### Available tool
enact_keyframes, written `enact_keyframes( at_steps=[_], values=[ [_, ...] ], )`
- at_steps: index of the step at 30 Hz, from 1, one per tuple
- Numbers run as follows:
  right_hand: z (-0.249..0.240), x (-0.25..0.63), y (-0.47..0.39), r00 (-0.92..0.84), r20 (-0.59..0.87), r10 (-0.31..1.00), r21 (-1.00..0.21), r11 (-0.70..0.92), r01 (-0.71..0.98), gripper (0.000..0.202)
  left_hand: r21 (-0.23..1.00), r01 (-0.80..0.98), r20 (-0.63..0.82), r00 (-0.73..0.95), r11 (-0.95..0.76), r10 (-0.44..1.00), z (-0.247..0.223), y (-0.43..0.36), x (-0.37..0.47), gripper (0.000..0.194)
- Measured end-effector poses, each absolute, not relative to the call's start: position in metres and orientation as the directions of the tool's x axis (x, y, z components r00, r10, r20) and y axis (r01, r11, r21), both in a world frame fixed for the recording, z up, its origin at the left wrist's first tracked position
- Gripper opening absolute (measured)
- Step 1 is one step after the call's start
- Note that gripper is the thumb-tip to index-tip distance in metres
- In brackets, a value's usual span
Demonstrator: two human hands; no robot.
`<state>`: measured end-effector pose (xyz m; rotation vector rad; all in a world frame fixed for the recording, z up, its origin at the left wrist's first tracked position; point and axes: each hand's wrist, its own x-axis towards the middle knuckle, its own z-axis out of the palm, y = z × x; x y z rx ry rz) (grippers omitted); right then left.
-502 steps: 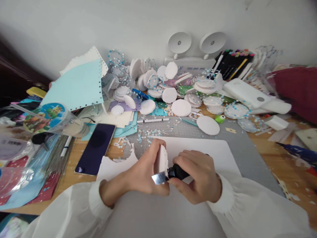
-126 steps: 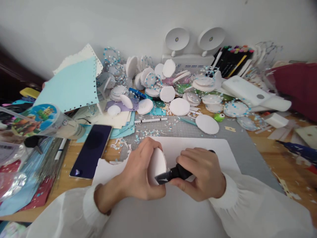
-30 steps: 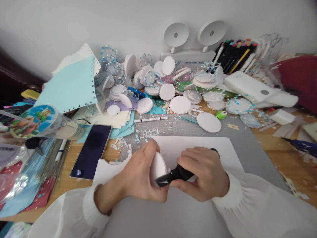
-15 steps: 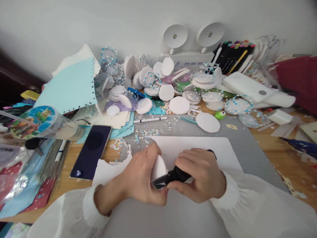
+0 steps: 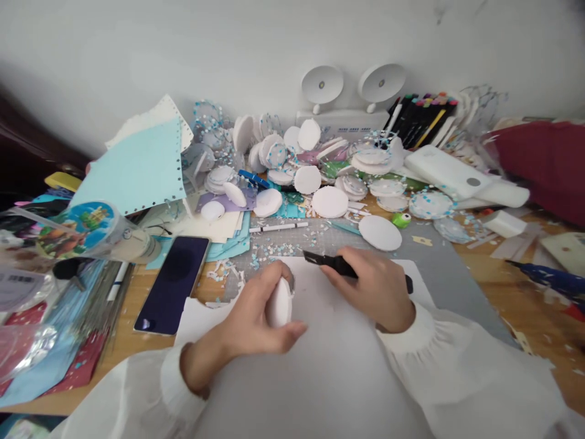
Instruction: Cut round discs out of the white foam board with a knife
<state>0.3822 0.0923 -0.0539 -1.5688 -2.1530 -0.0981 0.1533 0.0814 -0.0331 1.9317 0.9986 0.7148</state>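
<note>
My left hand [image 5: 253, 317] holds a white foam disc [image 5: 280, 303] tilted up on its edge, fingers curled over its far side and the thumb apart from it, pointing right. In my right hand [image 5: 375, 286] is a black utility knife [image 5: 345, 266], its blade out and pointing left, apart from the disc. Both hands are over a large white foam sheet [image 5: 333, 341], which lies on a grey cutting mat [image 5: 457, 286]. A curved cut edge shows at the sheet's left corner.
Many white discs [image 5: 330, 202] are heaped behind the mat. A phone [image 5: 172, 283] and a patterned cup [image 5: 91, 228] are at left. Beyond the sheet lie a white pen [image 5: 278, 227], paper scraps and a green toy [image 5: 401, 220]. A blue glue gun [image 5: 546, 274] rests at right.
The knife has moved away from the disc, up and to the right, with my right hand. My left hand has tilted the disc more edge-on and its thumb has come away.
</note>
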Motion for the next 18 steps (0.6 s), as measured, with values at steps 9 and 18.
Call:
enact_keyframes(
  at_steps=[9, 18],
  values=[
    [-0.031, 0.371, 0.08, -0.449, 0.551, 0.703, -0.23, 0.645, 0.729, 0.019, 0.769, 0.516, 0.083, 0.505, -0.377, 0.859, -0.03, 0.079, 0.158, 0.038],
    [-0.01, 0.348, 0.065, -0.664, 0.572, 0.483, -0.05, 0.828, 0.559, 0.016, 0.764, 0.52, 0.061, 0.532, -0.382, 0.845, -0.028, 0.075, 0.16, 0.042]
  ],
)
